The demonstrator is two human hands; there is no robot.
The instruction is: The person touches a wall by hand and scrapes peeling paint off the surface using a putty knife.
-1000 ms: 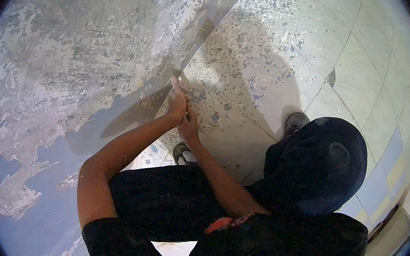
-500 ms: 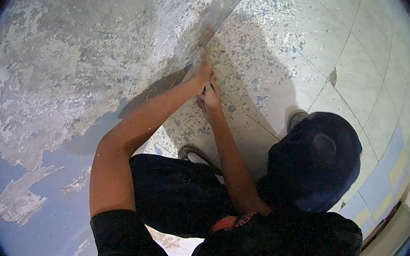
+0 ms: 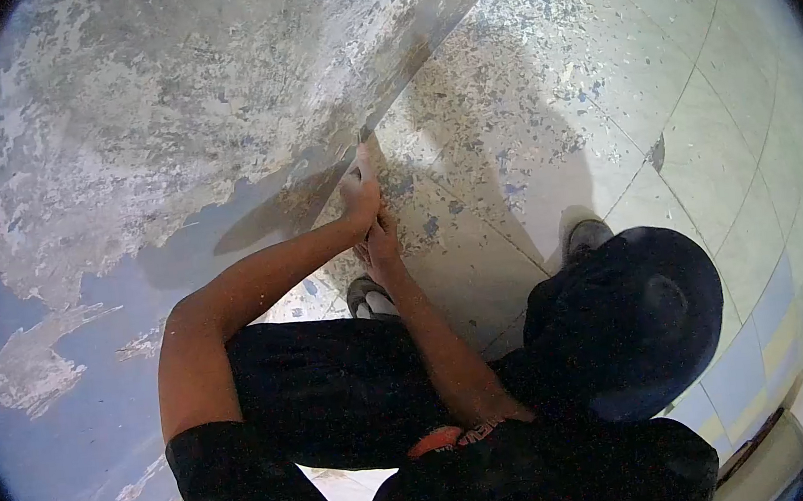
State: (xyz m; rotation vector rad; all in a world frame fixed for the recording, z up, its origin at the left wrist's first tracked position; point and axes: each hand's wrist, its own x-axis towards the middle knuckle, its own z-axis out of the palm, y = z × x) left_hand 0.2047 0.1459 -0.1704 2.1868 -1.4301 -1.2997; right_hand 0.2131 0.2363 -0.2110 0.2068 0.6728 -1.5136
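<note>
My left hand [image 3: 362,196] and my right hand [image 3: 381,241] are together, closed, low against the foot of the wall [image 3: 209,95]. One finger of my left hand stretches forward. Between the hands is a slim scraper-like tool [image 3: 365,135]; only a small grey tip shows at the wall's lower edge, and its handle is hidden by my fingers. The wall's blue paint is largely worn away here, leaving bare grey and white patches. My right hand sits just behind and below the left, touching it.
Paint flakes [image 3: 502,93] litter the pale tiled floor [image 3: 703,140] along the wall. My legs are bent, with one shoe [image 3: 364,296] near my hands and another shoe [image 3: 584,236] farther right. A pale boxy object [image 3: 767,466] stands at the lower right edge.
Both hands have slid together along the foot of the wall, toward me and to the left. My left elbow has shifted left and slightly down. The grip looks the same.
</note>
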